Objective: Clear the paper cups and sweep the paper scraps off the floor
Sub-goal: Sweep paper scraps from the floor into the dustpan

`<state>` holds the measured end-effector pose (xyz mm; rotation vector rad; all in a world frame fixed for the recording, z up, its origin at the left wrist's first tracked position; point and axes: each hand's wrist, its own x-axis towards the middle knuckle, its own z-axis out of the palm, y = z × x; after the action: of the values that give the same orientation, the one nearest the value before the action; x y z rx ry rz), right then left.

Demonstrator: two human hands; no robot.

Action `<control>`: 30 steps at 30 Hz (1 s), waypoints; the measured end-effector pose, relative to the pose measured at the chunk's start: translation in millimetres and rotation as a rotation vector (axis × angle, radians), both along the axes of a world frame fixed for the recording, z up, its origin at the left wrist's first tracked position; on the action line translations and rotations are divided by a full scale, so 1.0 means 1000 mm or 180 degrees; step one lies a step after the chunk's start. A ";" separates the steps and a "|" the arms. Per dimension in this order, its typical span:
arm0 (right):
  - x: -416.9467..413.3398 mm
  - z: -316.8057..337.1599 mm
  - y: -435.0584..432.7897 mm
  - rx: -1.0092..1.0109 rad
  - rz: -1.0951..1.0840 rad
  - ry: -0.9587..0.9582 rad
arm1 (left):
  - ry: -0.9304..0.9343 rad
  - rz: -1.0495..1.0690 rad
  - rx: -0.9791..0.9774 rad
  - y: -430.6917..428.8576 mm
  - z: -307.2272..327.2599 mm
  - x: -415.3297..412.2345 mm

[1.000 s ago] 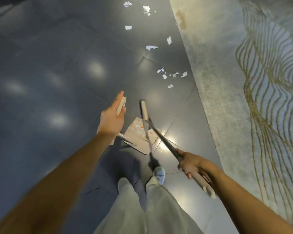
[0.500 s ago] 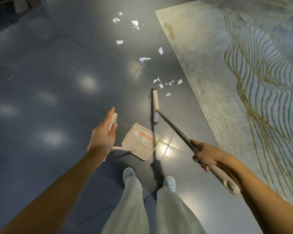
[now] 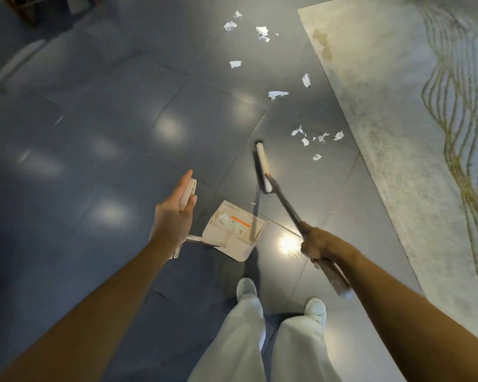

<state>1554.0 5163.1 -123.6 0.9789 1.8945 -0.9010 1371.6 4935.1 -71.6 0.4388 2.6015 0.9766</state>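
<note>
- Surface: the floor [image 3: 94, 133] is dark glossy tile with light reflections; a pale rug [image 3: 392, 111] with gold wavy lines covers the right side.
- Task items: paper scraps [image 3: 278, 94] lie scattered on the far tiles, with 1 cluster just left of the rug edge.
- Change: 1 s ago the broom head [image 3: 262, 166] hung over the dustpan [image 3: 232, 235]; it is now farther out, just left of that cluster. The scraps have not moved.
- Container: the dustpan sits at centre with a few white scraps in it; the left hand [image 3: 174, 213] clamps its upright handle.
- The right hand [image 3: 316, 245] is fisted round the broom [image 3: 286, 205] shaft.
</note>
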 end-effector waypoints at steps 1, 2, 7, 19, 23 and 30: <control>-0.001 0.003 -0.008 -0.0141 0.0089 -0.0060 | -0.0033 -0.0019 0.0031 0.000 0.000 -0.003; 0.000 0.007 -0.014 -0.0274 0.0227 -0.0141 | -0.0080 -0.0034 0.0078 0.001 0.001 -0.007; 0.020 0.043 -0.021 -0.0848 0.0522 -0.0472 | -0.0079 -0.0218 0.0076 -0.005 0.003 -0.027; 0.075 0.092 -0.003 -0.0607 -0.0815 0.0094 | -0.0431 -0.1028 0.0485 0.046 0.001 -0.024; 0.103 0.088 0.016 -0.0068 -0.0878 0.0005 | -0.0514 -0.1321 0.0512 0.086 -0.001 -0.016; 0.152 0.063 0.074 0.0267 -0.1587 -0.0290 | -0.0344 -0.1724 0.0314 0.164 -0.004 0.006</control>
<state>1706.2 5237.3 -60.1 1.5574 1.6469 -1.0397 1377.7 5099.6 -75.9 1.0176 2.1615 0.9020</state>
